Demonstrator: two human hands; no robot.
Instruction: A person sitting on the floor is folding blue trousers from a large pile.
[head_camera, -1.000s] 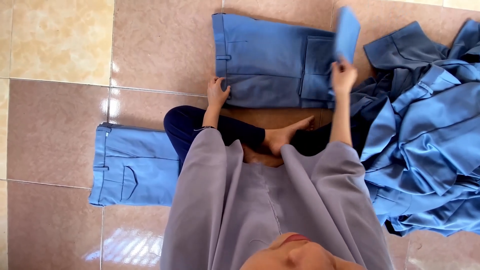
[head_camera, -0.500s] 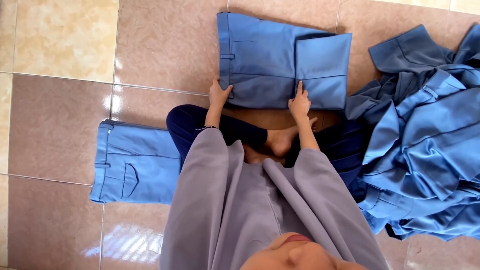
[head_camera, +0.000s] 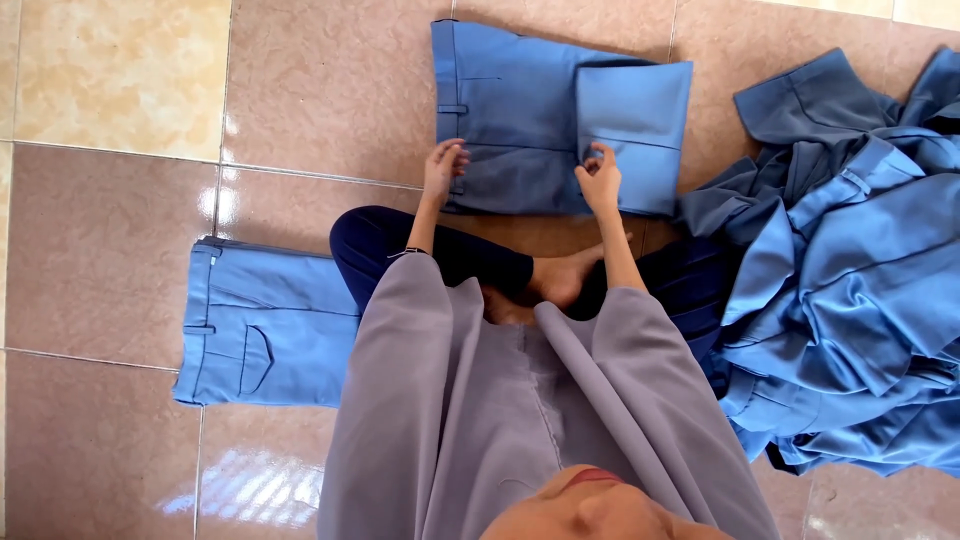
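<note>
On the tiled floor (head_camera: 300, 120), both hands press the half-folded blue cotton trousers (head_camera: 520, 120) flat, holding the fold. Left hand (head_camera: 442, 170) lies with loosely curled fingers at the waistband; right hand (head_camera: 600, 180) pinches the folded leg's edge.

Trouser leg (head_camera: 634, 130) now folded flat; right hand (head_camera: 602, 180) lowered.

Bright, even daylight, sharp focus throughout with no motion blur; strong white glare patches on the glossy tan-and-pink tiled floor (head_camera: 120, 250) at left-centre and bottom left, soft shadows in the folds of the heaped blue cloth pile (head_camera: 850, 290), slight wide-angle bending at edges.
</note>
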